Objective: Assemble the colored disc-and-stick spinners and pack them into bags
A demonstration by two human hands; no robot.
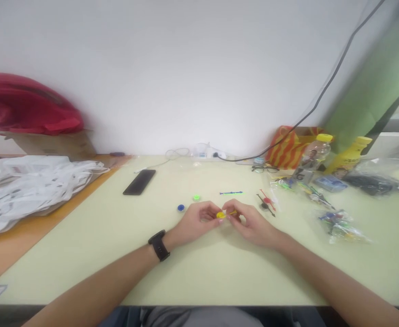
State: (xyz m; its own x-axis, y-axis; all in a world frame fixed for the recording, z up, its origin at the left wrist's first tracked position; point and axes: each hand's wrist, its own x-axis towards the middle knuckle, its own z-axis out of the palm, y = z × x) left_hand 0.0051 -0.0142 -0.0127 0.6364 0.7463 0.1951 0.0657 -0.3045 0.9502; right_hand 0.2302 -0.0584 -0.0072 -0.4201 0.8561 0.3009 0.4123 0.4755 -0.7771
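Observation:
Between finger and thumb, my left hand (199, 221) pinches a small round yellow disc (221, 215) above the table. My right hand (249, 223) is closed on a thin yellow stick (232, 212), whose inner end lies close to the disc; whether the two touch I cannot tell. Beyond my left hand lie a blue disc (181, 208) and a green disc (196, 198). A blue-and-green arrow-shaped stick (231, 193) rests farther back. To the right of my right hand are a red piece (266, 200) and a black piece (264, 206), each with thin sticks.
A black phone (139, 182) lies at the left. Clear bags of coloured parts (339, 225), two yellow-capped bottles (313, 156) and a striped bag (281, 147) occupy the right. White bags (32, 186) are piled at far left. A grey cable (322, 97) hangs along the wall.

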